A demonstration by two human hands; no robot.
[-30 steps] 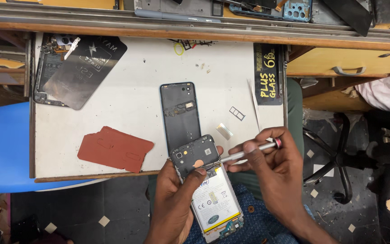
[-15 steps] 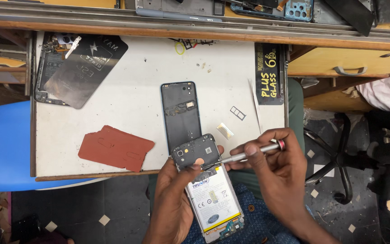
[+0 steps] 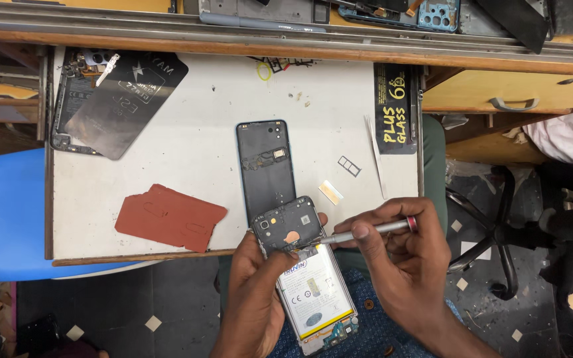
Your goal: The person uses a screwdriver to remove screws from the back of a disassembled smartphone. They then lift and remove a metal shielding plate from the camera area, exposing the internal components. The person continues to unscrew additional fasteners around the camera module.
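Single head-worn view, aimed steeply down from above, white worktable (image 3: 187,132) seen close (far edge at top), lap below.

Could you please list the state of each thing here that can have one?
Phone: back off, battery exposed, held in left hand.
Inner cover: lifted off the phone's top, in the left fingers.
Back cover: removed, lying inside-up on the table.
Screwdriver: gripped in right hand, tip at the phone.
Drawer: shut.

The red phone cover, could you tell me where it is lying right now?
In the head view the red phone cover lies flat at the lower left of the white table, near its front edge, left of the dark back cover and the left hand.
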